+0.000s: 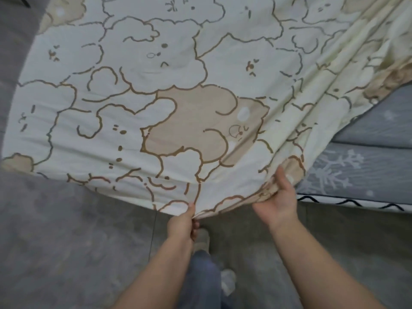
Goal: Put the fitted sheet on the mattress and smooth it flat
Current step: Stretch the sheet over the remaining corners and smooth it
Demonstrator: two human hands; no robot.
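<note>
Both hands, left hand [181, 224] and right hand [278, 197], pinch the sheet [156, 97] hem over the floor [66, 241]. Mattress [367, 152] corner bare at right; likely next, pulling the hem over it.

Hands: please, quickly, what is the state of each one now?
Left hand: closed, pinching the near edge of the fitted sheet.
Right hand: closed, gripping the bunched sheet edge near the mattress corner.

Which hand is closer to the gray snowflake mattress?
Right. The right hand grips the sheet edge just beside the uncovered mattress. The left hand pinches the sheet's hem farther left, away from it.
</note>
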